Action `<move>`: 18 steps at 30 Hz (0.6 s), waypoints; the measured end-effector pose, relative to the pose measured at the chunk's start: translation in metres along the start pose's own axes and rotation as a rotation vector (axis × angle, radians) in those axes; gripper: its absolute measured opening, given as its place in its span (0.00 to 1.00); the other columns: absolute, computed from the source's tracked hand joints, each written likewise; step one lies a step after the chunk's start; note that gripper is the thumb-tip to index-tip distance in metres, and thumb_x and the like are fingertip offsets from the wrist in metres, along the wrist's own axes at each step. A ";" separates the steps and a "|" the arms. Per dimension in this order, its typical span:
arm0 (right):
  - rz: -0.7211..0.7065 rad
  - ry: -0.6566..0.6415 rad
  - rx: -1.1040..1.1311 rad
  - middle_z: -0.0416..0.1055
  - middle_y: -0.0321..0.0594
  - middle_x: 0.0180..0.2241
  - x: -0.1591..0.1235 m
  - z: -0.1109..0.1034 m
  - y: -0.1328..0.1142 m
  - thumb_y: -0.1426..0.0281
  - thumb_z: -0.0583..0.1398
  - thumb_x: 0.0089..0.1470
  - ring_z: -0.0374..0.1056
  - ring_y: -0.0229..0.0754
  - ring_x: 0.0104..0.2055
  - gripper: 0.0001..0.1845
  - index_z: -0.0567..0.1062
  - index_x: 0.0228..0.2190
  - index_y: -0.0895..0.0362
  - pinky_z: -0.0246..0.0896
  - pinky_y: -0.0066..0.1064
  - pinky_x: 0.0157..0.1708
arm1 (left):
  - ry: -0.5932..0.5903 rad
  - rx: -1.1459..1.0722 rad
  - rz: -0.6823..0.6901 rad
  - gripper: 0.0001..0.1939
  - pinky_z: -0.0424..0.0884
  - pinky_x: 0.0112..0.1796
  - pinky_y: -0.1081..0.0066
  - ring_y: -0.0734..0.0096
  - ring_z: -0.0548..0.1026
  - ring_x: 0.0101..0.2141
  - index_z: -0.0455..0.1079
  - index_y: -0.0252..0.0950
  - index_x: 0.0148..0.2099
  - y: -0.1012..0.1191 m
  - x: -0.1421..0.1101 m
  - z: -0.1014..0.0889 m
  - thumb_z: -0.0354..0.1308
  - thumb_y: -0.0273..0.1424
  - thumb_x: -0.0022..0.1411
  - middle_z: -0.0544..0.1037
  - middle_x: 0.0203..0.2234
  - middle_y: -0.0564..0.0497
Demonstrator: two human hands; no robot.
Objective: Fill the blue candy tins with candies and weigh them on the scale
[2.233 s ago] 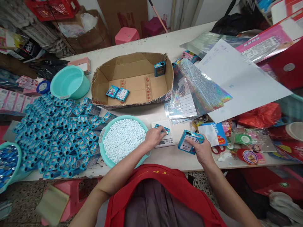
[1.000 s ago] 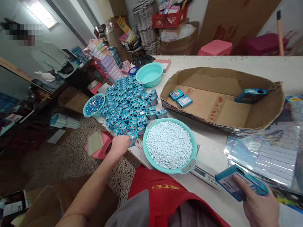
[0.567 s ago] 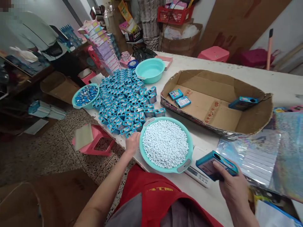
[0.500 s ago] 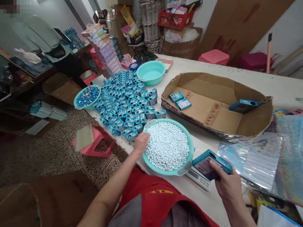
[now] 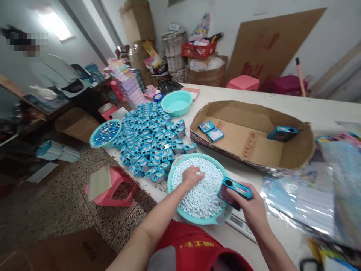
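Note:
My left hand (image 5: 192, 177) reaches into a turquoise basin (image 5: 169, 184) heaped with small white pellets (image 5: 207, 188). Its thumb stands apart from the fingers, whose tips are partly hidden among the pellets. In my right hand (image 5: 252, 203) is a small blue printed box (image 5: 235, 190) with a dark round spot on its top face, held tilted over the basin's right rim. Under that rim shows part of a white scale (image 5: 241, 226). Many similar blue boxes (image 5: 152, 139) stand packed together beyond the basin on the left.
A cut-down cardboard tray (image 5: 254, 113) with 3 blue boxes lies at the back right. Behind the boxes is another turquoise basin (image 5: 177, 102); a basin of blue and silver pieces (image 5: 105, 133) sits left. Plastic sheets (image 5: 313, 203) lie right. A person (image 5: 60, 75) stands far left.
My left hand has moved from the basin's left rim onto the pellets. My right hand has brought the blue box left, to the basin's right edge. The view has tilted up.

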State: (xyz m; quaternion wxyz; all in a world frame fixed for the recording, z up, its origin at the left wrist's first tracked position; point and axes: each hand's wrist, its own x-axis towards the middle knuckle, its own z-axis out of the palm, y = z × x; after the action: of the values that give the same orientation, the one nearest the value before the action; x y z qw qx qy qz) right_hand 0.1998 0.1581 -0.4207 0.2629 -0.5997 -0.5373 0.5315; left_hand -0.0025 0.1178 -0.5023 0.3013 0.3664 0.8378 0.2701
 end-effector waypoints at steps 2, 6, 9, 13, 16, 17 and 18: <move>-0.099 -0.030 -0.037 0.73 0.37 0.28 0.002 0.007 -0.001 0.54 0.68 0.33 0.68 0.44 0.30 0.25 0.73 0.31 0.56 0.65 0.33 0.29 | 0.048 -0.183 -0.053 0.06 0.64 0.39 0.69 0.66 0.71 0.34 0.71 0.36 0.24 0.003 0.004 0.002 0.61 0.33 0.47 0.71 0.24 0.52; -0.319 -0.092 -0.147 0.73 0.40 0.35 0.007 0.015 0.002 0.56 0.66 0.40 0.69 0.47 0.36 0.21 0.73 0.35 0.55 0.64 0.37 0.36 | -0.002 -0.370 -0.107 0.13 0.62 0.25 0.73 0.74 0.67 0.22 0.68 0.36 0.24 0.016 -0.002 -0.004 0.57 0.41 0.50 0.66 0.18 0.55; -0.448 -0.150 -0.273 0.72 0.41 0.36 0.007 0.020 0.001 0.59 0.64 0.44 0.69 0.49 0.39 0.17 0.72 0.35 0.54 0.64 0.38 0.38 | -0.056 -0.775 -0.204 0.15 0.53 0.17 0.76 0.79 0.61 0.15 0.65 0.35 0.26 0.040 -0.018 -0.019 0.59 0.43 0.48 0.65 0.17 0.57; -0.583 -0.232 -0.405 0.72 0.41 0.36 0.003 0.033 -0.006 0.65 0.64 0.46 0.68 0.49 0.40 0.13 0.71 0.36 0.53 0.63 0.38 0.38 | -0.037 -1.201 -0.118 0.13 0.56 0.17 0.77 0.80 0.64 0.16 0.66 0.34 0.29 0.074 -0.036 -0.033 0.61 0.38 0.47 0.68 0.19 0.56; -0.622 -0.245 -0.443 0.72 0.41 0.37 0.000 0.043 -0.011 0.67 0.63 0.46 0.68 0.49 0.41 0.13 0.71 0.37 0.53 0.63 0.38 0.38 | 0.033 -1.307 -0.050 0.11 0.65 0.22 0.75 0.76 0.70 0.19 0.65 0.34 0.30 0.085 -0.040 -0.036 0.60 0.36 0.49 0.71 0.20 0.55; -0.617 -0.234 -0.454 0.72 0.41 0.37 0.000 0.046 -0.012 0.68 0.63 0.46 0.68 0.49 0.41 0.13 0.71 0.37 0.53 0.63 0.37 0.37 | 0.066 -1.324 -0.051 0.11 0.66 0.24 0.75 0.75 0.71 0.20 0.64 0.34 0.30 0.087 -0.039 -0.036 0.60 0.36 0.49 0.71 0.20 0.55; -0.609 -0.221 -0.461 0.72 0.41 0.36 0.000 0.047 -0.013 0.67 0.63 0.46 0.68 0.49 0.40 0.13 0.71 0.36 0.54 0.63 0.37 0.37 | 0.099 -1.336 -0.059 0.11 0.66 0.24 0.75 0.75 0.71 0.20 0.63 0.34 0.30 0.087 -0.039 -0.036 0.60 0.36 0.49 0.72 0.20 0.55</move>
State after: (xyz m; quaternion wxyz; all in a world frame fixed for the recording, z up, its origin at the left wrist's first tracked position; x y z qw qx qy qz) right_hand 0.1518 0.1499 -0.4234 0.2075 -0.3953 -0.8208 0.3563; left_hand 0.0327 0.1303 -0.4074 0.4320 0.0652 0.5129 0.7389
